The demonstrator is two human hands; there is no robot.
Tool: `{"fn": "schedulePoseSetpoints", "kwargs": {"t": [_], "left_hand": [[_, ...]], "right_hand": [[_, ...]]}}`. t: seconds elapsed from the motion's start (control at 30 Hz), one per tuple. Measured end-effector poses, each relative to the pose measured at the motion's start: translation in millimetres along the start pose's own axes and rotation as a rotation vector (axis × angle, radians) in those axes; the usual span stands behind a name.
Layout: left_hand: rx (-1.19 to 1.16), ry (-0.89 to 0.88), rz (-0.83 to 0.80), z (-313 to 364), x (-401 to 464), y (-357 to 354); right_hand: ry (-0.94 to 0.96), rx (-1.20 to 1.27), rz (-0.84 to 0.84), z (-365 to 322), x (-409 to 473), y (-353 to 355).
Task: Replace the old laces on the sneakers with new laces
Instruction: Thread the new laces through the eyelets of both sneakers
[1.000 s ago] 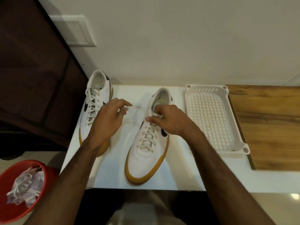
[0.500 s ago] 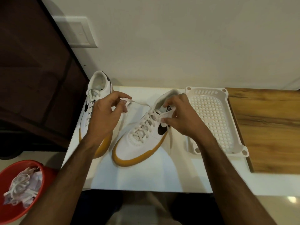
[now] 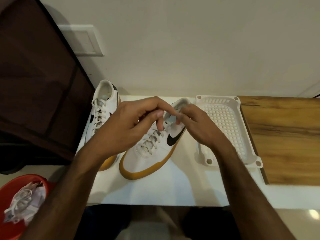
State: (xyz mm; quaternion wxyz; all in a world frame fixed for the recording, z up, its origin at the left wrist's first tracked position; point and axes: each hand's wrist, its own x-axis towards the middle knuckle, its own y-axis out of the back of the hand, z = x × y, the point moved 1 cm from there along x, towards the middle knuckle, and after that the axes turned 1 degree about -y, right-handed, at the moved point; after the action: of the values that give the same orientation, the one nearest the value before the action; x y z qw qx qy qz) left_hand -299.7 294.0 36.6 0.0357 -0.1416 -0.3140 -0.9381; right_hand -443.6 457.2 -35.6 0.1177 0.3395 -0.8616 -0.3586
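Over the tongue of the nearer sneaker [image 3: 152,149], the head view: both hands are met above the top eyelets. The left hand [image 3: 131,129] is curled, fingers bent inward, thumb and forefinger pinched near the right hand's fingertips; whether a lace end is caught in that pinch cannot be told, as the spot is blurred. The right hand [image 3: 195,125] is likewise closed at the fingertips, pressed at the sneaker's collar and tongue; what it grips cannot be made out with certainty.

Directly below the two pinches, the lace [image 3: 152,141] is seen threaded in crossings down the sneaker's front toward the toe. The sneaker lies angled, toe toward the wearer and left, heel under the right fingertips.

Step in hand, as judged: the lacing of this sneaker is at its top end, the last eyelets or the tie being worked. The next move would call for both lace ends to be drawn even and snug, then crossed, with the shoe kept from sliding on the white table [image 3: 155,193].

Left of the left hand, partly hidden behind its wrist, the second sneaker [image 3: 102,108] stands fully laced. Right of the right hand, touching or just beside its forearm, a white perforated tray [image 3: 223,118] lies bare. Well below and left of the grip, a red bin [image 3: 10,187] holds a tangle of white laces [image 3: 22,203], presumably the old ones.
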Motion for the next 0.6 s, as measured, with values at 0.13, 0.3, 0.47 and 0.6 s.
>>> {"fn": "schedulePoseSetpoints", "kwargs": {"t": [0.13,0.3,0.47,0.6], "left_hand": [[0.118,0.044,0.050,-5.4,1.7,15.5],[-0.228,0.064,-0.007,6.2,5.8,5.5],[-0.047,0.380,-0.055,-12.6,0.8,10.0],[0.236,0.588,-0.454,-22.3,-19.3,38.6]], "right_hand": [[0.036,0.579,-0.099,-10.1,-4.9,-12.3],[0.047,0.801,-0.115,-20.2,6.1,-43.2],[-0.122,1.191,0.092,-4.5,13.4,-31.7],[-0.160,1.172,0.179,-1.1,17.0,-31.3]]}}
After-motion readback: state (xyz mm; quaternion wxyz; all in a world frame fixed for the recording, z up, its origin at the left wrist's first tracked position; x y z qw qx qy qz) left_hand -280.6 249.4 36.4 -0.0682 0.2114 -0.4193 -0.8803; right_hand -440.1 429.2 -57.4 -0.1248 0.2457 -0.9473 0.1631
